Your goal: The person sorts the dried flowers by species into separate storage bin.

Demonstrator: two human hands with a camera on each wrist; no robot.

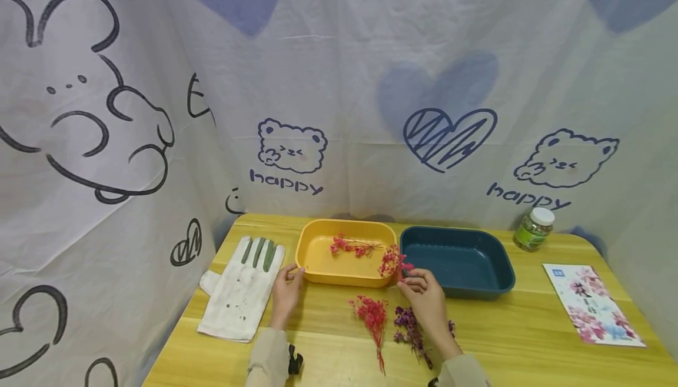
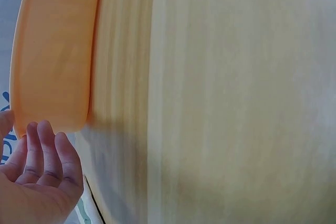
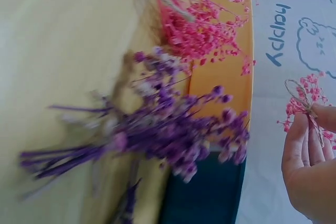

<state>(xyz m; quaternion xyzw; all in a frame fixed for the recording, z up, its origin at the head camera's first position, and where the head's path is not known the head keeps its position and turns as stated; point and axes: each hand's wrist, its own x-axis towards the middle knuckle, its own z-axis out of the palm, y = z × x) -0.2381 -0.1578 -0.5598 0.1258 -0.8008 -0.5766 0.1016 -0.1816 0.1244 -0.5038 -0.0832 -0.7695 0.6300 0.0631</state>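
At the yellow tray's front left corner is my left hand, its thumb at the rim and its fingers against the outside. In the left wrist view those fingers are bent loosely by the orange-looking wall. My right hand pinches a small sprig of pink dried flowers over the tray's right front corner. Twine is looped around its stems in the right wrist view. Another pink sprig lies inside the tray. Nearer me are a pink bunch and purple dried flowers, partly behind the right hand.
A dark blue tray stands beside the yellow one, to its right. White gloves with green-grey fingers lie at the left. Toward the right are a jar with a white lid and a floral-printed card. A printed curtain hangs behind the table.
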